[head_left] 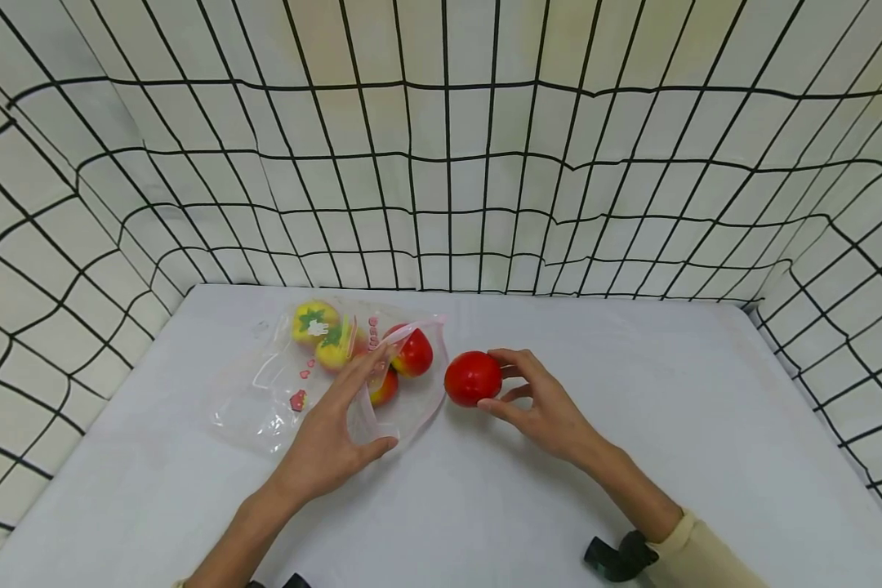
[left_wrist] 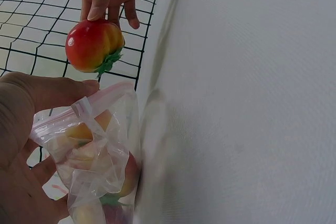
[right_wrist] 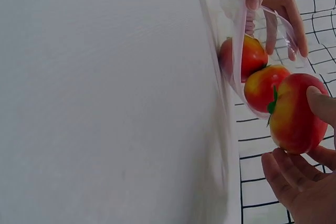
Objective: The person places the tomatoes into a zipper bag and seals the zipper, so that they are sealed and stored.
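My right hand [head_left: 540, 400] holds a glossy red tomato [head_left: 474, 379] between thumb and fingers, just right of a bag's mouth. Its yellow patch and green leafy top [right_wrist: 272, 99] show in the right wrist view. The clear plastic zip bag [head_left: 260, 408] has a pink rim and pink print and lies on its side. Several red-and-yellow tomatoes [head_left: 414, 354] are inside it, partly veiled by the film. My left hand [head_left: 328, 437] spans the bag's mouth. Its fingers stretch along the raised upper rim; the thumb [left_wrist: 63, 92] stands wide of them, near the rim in the left wrist view.
A white table [head_left: 632, 351] lies under the bag and both hands. Black wire grid panels [head_left: 470, 155] stand along its back and sides, with pale sheeting behind them. A dark wrist-worn device [head_left: 621, 557] sits by the right sleeve [head_left: 698, 555].
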